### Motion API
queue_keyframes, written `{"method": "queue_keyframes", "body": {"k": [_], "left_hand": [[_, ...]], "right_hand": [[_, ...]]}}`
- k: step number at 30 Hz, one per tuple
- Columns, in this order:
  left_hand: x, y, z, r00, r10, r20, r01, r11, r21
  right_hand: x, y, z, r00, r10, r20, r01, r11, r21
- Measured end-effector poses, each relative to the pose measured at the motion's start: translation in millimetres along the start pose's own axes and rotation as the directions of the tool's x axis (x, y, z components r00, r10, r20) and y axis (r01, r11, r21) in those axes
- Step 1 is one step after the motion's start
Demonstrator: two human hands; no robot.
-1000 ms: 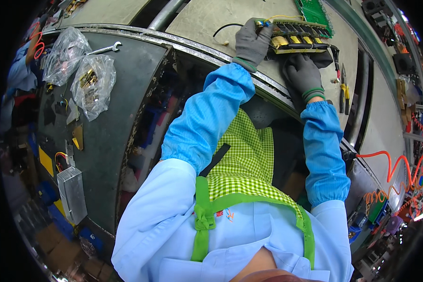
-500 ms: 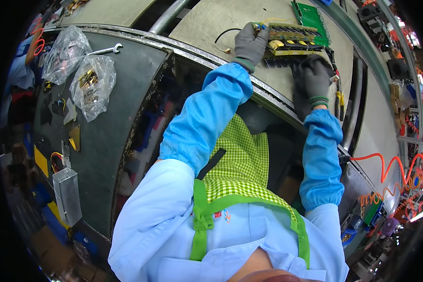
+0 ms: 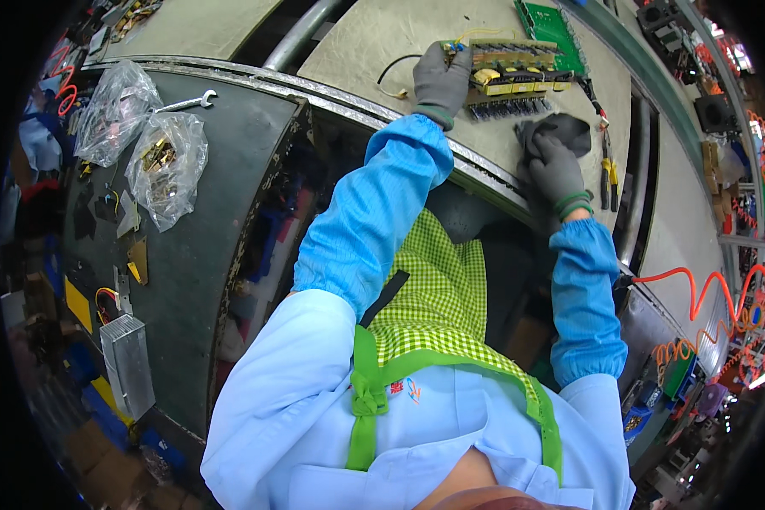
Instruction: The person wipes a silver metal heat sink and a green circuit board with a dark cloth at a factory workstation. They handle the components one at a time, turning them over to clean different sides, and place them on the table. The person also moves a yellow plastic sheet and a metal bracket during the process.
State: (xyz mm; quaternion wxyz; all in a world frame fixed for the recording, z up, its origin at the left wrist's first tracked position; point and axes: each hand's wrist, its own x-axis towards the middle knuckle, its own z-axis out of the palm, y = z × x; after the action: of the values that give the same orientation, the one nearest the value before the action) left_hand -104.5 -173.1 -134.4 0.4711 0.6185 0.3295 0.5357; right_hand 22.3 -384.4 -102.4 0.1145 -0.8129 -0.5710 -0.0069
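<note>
At the top centre, a long circuit board assembly with yellow-wrapped parts and rows of dark components lies on a pale worktable. My left hand, in a grey glove, is closed on its left end. A row of black parts shows along its near side. My right hand, also gloved, holds a crumpled dark cloth against the tabletop, a little right of and nearer than the assembly. A green circuit board lies behind it. Thin wires run beside my left hand.
Pliers with yellow and black handles lie right of my right hand. A metal rail edges the worktable. On the dark bench at left are a wrench, plastic bags of parts and a finned metal heatsink. A coiled orange hose hangs at right.
My right hand has moved nearer and away from the assembly, bringing the dark cloth into clearer view. The assembly and my left hand have shifted slightly left in the picture.
</note>
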Motion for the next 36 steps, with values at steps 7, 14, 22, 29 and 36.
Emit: {"method": "queue_keyframes", "body": {"k": [7, 14, 22, 29, 36], "left_hand": [[-11.3, 9.5, 3.0, 0.999, 0.042, 0.017, -0.04, 0.992, -0.117], [-14.0, 10.8, -7.8, 0.998, 0.049, 0.028, -0.049, 0.999, -0.025], [-6.7, 8.5, 0.3, 1.0, 0.011, 0.018, -0.01, 0.999, -0.04], [-14.5, 1.1, 12.2, 1.0, 0.022, -0.002, -0.023, 0.999, -0.029], [-15.1, 0.3, 5.3, 0.998, 0.043, 0.049, -0.042, 0.999, -0.03]], "right_hand": [[31.3, -6.7, 26.1, 0.964, 0.218, -0.155, -0.131, 0.89, 0.436], [44.6, -46.0, 14.2, 0.991, 0.12, 0.061, -0.117, 0.992, -0.048], [0.4, -5.4, -1.2, 0.995, 0.072, 0.062, -0.086, 0.961, 0.263], [40.0, -45.6, 44.8, 0.846, 0.47, -0.251, -0.292, 0.803, 0.519], [30.1, -57.5, 26.2, 0.992, -0.076, -0.101, 0.068, 0.995, -0.073]]}}
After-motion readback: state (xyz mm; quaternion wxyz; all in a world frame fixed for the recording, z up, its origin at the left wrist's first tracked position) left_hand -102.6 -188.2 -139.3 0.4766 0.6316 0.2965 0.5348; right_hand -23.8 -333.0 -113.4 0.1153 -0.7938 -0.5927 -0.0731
